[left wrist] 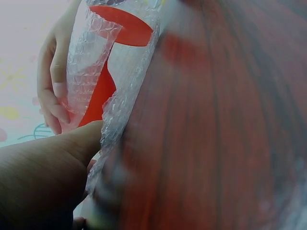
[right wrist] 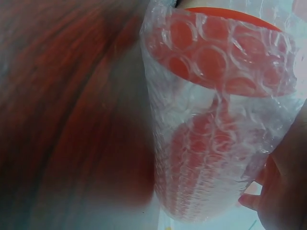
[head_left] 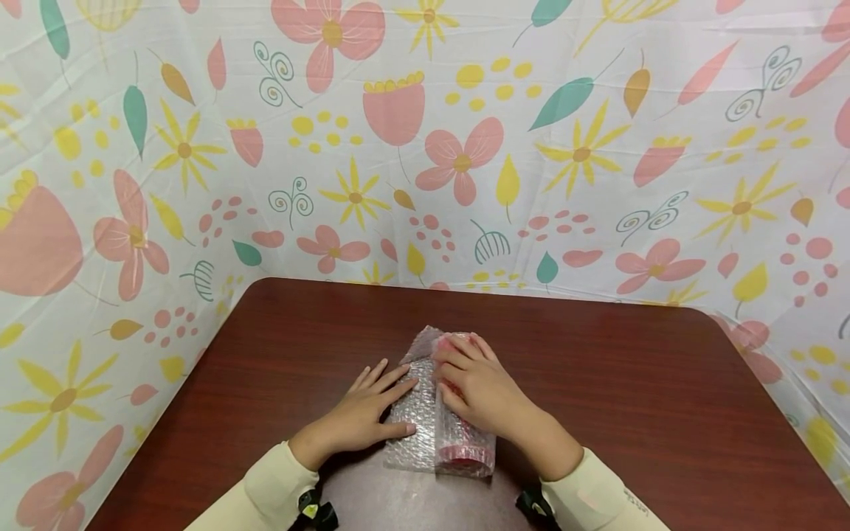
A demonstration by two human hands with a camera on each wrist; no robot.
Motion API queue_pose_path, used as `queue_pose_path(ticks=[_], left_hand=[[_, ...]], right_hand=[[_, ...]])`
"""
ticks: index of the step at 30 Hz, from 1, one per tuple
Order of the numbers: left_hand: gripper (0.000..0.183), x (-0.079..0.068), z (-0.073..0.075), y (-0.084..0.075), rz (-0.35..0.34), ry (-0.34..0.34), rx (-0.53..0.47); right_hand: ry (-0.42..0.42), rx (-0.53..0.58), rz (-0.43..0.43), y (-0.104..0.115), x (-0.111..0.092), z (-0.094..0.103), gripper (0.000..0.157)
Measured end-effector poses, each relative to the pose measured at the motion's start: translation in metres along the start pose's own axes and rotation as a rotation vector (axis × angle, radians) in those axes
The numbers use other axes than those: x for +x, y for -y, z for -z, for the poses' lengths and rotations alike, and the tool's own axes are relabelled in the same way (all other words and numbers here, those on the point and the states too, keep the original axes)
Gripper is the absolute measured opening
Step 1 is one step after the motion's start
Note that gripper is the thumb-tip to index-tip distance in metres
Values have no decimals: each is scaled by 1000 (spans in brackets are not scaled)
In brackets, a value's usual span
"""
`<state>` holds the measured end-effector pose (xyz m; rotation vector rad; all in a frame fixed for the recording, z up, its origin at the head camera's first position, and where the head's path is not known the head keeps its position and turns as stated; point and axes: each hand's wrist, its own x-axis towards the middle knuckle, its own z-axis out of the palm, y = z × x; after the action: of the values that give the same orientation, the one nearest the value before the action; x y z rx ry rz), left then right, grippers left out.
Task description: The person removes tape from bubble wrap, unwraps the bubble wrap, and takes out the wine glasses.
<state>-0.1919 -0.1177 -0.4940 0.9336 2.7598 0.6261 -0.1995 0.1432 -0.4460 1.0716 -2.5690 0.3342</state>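
A red object with a round, disc-like end lies rolled in clear bubble wrap near the table's front middle. My right hand grips the roll from above, its fingers curved over the far part. Fingers spread, my left hand rests on the flat stretch of wrap to the left. In the left wrist view the red disc end and a curved red part show inside the wrap's open end. Bubble wrap covers the object's side in the right wrist view.
The dark reddish-brown table extends around the hands on both sides and behind. A white cloth with flower and leaf prints hangs along the table's back and left edges. Pale sleeves cover the forearms, with black straps at the wrists.
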Motion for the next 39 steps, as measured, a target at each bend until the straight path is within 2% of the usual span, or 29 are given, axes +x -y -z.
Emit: queue_pose_path(ticks=[23, 32, 39], left_hand=[[77, -4, 6, 3, 5, 7, -32], [76, -6, 7, 5, 5, 11, -34], [77, -7, 6, 7, 3, 10, -28]], right_hand=[[36, 30, -49, 0, 0, 8, 14], [3, 16, -16, -1, 0, 7, 16], [25, 5, -26, 0, 1, 8, 17]])
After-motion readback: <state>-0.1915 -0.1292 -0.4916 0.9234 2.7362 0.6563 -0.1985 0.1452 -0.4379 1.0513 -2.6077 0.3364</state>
